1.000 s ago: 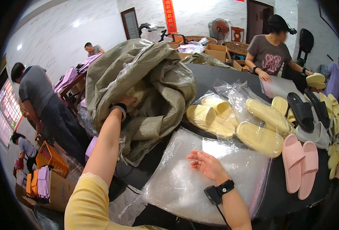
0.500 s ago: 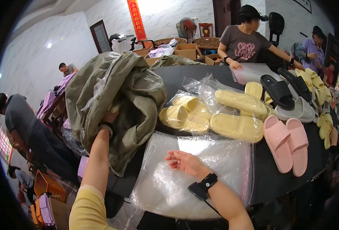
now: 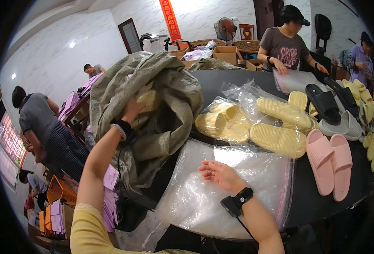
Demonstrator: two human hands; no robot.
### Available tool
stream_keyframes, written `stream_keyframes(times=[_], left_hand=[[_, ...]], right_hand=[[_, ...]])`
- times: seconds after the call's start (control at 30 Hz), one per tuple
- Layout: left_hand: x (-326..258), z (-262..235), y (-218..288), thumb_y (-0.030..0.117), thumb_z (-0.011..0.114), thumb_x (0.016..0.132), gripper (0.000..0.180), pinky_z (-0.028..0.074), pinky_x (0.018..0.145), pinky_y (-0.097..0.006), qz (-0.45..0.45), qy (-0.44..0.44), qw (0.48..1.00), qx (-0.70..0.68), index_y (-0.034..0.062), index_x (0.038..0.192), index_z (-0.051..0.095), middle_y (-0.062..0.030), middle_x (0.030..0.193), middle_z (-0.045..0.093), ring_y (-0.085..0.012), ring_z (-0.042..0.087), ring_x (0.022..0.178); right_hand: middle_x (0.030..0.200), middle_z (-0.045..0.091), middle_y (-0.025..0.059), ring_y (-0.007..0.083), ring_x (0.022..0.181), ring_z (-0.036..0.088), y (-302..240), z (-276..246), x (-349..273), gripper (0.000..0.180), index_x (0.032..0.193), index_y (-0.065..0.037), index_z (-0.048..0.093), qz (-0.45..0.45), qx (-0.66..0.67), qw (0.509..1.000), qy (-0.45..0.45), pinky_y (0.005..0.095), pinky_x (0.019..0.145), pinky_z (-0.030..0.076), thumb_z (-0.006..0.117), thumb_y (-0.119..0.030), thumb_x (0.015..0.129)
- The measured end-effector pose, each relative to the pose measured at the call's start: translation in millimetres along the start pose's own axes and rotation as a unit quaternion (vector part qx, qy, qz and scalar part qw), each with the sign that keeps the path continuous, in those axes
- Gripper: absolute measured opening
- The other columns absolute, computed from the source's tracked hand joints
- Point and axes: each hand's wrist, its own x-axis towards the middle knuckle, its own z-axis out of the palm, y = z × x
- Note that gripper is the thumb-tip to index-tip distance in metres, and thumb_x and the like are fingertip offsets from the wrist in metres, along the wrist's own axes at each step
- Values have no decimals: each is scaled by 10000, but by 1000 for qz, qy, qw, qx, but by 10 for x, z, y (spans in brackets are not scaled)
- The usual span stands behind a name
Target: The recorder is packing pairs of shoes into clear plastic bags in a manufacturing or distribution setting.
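My left hand (image 3: 132,111) is inside the mouth of a large olive-green woven sack (image 3: 176,127). Its fingers close on a pale yellow slipper (image 3: 148,100), apparently bagged; the fingertips are hidden and the slipper is partly blurred. Over a stack of clear plastic bags (image 3: 195,190), my right hand (image 3: 220,174) holds nothing, its fingers loosely bent and apart. Just beyond the stack lie yellow slippers (image 3: 278,139) in clear bags, with another bagged yellow pair (image 3: 223,125) beside the sack.
Pink slides (image 3: 320,161) lie at the right of the black table (image 3: 220,78), near black slides (image 3: 322,101) and a grey slide (image 3: 343,127). Across the table a person (image 3: 284,48) handles plastic bags (image 3: 295,82). Other people and an orange crate (image 3: 61,190) are at the left.
My left hand has drawn up a little in the sack, and a yellow slipper now shows at its fingers. The view has swung left. My right hand stays over the plastic bags.
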Motion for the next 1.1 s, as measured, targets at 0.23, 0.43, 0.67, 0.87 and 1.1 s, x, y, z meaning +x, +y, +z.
stream_keyframes(times=[0.23,0.43,0.67,0.87,1.1], left_hand=[[-101,-816,1714,130,734,632,549,484,673,-262,93,-19,988,-125,-26,1112,516,-110,958,602,-144,575,810],[49,-1224,2348,154,779,632,522,534,631,-256,78,14,982,-170,-21,1067,550,-113,898,638,-137,629,738],[122,-618,2715,235,786,620,534,510,685,-293,222,223,929,-194,114,1085,554,-63,875,644,-139,621,768],[-194,823,3066,111,777,564,608,506,662,-323,267,194,930,-164,147,1120,535,-101,1077,607,-226,629,773],[-535,2448,3039,93,642,706,578,419,926,-454,517,-44,843,141,198,1249,473,-131,1364,384,-330,409,1217]], right_hand=[[1071,579,137,181,849,581,-13,-106,-24,301,1183,7,472,-11,2,1000,13,313,754,502,469,-166,937],[1050,596,143,192,826,602,2,-73,-3,287,1171,25,478,-14,10,1000,12,321,743,517,455,-148,943],[1057,595,153,198,828,605,-11,-69,8,298,1179,28,471,-9,20,1000,18,327,752,517,475,-136,930],[1053,597,157,213,827,606,-29,-110,-44,319,1189,18,471,-7,3,999,51,336,757,517,506,-144,916],[1130,547,128,182,870,564,48,-154,-3,374,1221,0,454,4,-24,999,42,312,785,478,524,-199,913]])
